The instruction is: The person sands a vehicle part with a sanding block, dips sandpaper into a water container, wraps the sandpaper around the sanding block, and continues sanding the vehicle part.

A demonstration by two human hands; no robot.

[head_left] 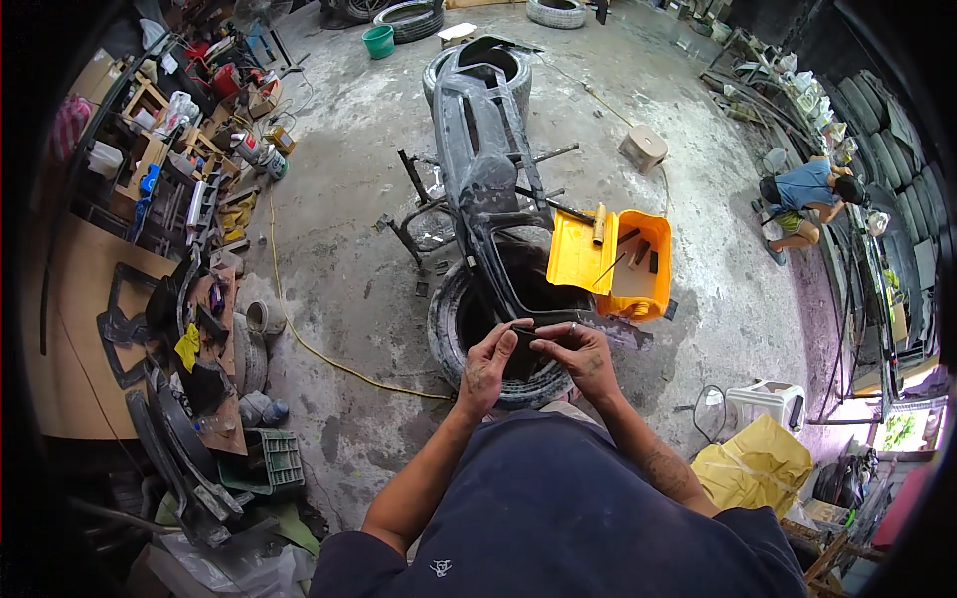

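A long black moulded car panel (490, 189), dusty grey over its far and middle parts, stretches away from me across tires and a dark metal stand (407, 235). My left hand (484, 371) is at its near end, thumb and forefinger pinched together. Close beside it, my right hand (582, 361), with a ring on one finger, is pinched as well. Something small and dark seems to lie between the fingertips, but I cannot make out what it is. Under both hands is the near tire (451, 334). A cut-open yellow plastic container (653, 299) holding liquid and several dark pieces stands to the right.
A beige stool (643, 147) stands farther right, and a yellow hose (329, 360) crosses the floor at left. Cluttered shelves (150, 169) and a green crate (274, 463) line the left. Another person (805, 194) crouches at right. A yellow sack (755, 463) lies near my right arm.
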